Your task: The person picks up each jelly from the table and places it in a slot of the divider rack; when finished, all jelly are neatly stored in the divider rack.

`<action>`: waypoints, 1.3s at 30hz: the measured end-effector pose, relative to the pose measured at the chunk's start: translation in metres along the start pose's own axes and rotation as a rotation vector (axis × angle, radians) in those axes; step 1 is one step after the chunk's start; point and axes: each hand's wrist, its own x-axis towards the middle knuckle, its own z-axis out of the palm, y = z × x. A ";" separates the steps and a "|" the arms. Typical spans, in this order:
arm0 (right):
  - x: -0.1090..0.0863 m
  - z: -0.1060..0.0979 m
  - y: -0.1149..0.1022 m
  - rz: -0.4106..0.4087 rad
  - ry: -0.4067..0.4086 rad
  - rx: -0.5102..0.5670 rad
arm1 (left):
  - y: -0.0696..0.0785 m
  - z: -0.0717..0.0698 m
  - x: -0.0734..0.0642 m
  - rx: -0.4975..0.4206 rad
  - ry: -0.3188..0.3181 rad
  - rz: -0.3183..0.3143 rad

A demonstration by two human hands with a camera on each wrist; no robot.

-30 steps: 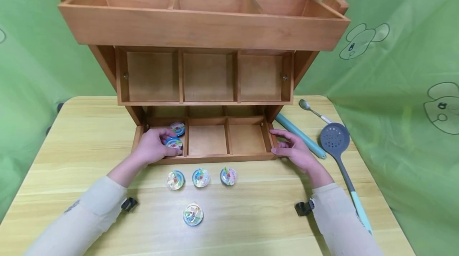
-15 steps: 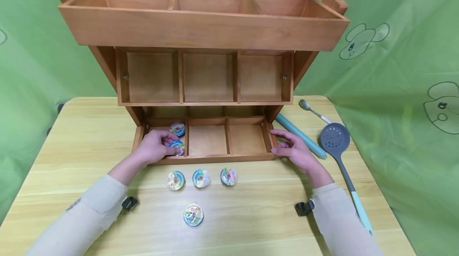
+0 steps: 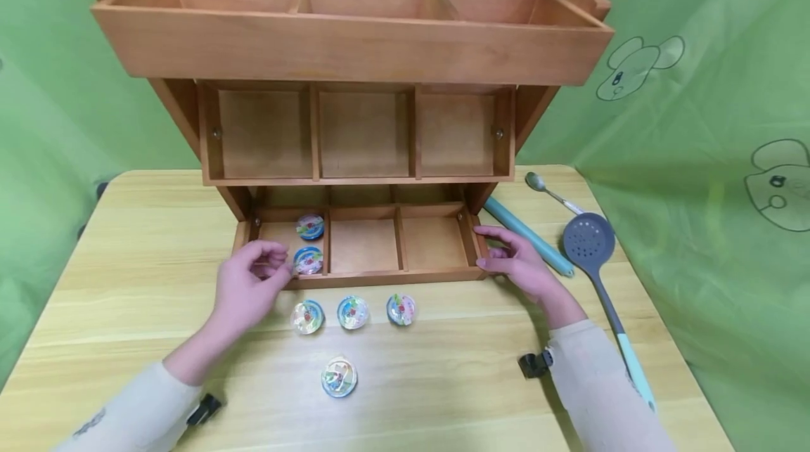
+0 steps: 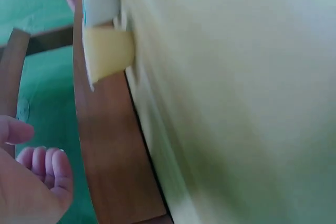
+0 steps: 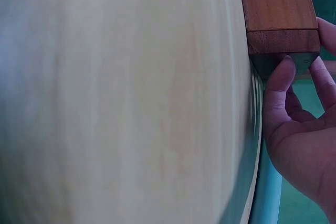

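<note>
My left hand (image 3: 249, 287) holds nothing and hovers at the left end of the rack's bottom tray, its fingers loosely bent. Just right of its fingertips, a jelly cup (image 3: 308, 261) with a blue-rimmed printed lid sits in the tray's left compartment. Behind that one is another jelly cup (image 3: 310, 226). With thumb and fingertips, my right hand (image 3: 515, 262) touches the right end of the wooden rack (image 3: 380, 278); the right wrist view shows the thumb against the wooden end (image 5: 283, 41).
In front of the rack, three jelly cups stand in a row, the middle one (image 3: 352, 312) included, with one more cup (image 3: 339, 377) nearer. At right lie a blue stick (image 3: 528, 235), a spoon (image 3: 535, 182) and a slotted turner (image 3: 590, 241). The rack's upper tiers overhang the bottom tray.
My left hand has let go of the front jelly cup in the left compartment and drawn back left and toward me. My right hand stays at the rack's right end.
</note>
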 end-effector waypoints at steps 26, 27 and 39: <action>-0.003 -0.001 0.004 -0.005 0.016 0.008 | -0.024 -0.003 -0.041 -0.158 -0.507 -0.185; -0.003 -0.001 0.004 -0.007 0.013 0.005 | -0.025 -0.004 -0.041 -0.168 -0.509 -0.205; -0.002 -0.001 0.002 -0.016 0.017 -0.029 | -0.028 -0.004 -0.040 -0.200 -0.482 -0.246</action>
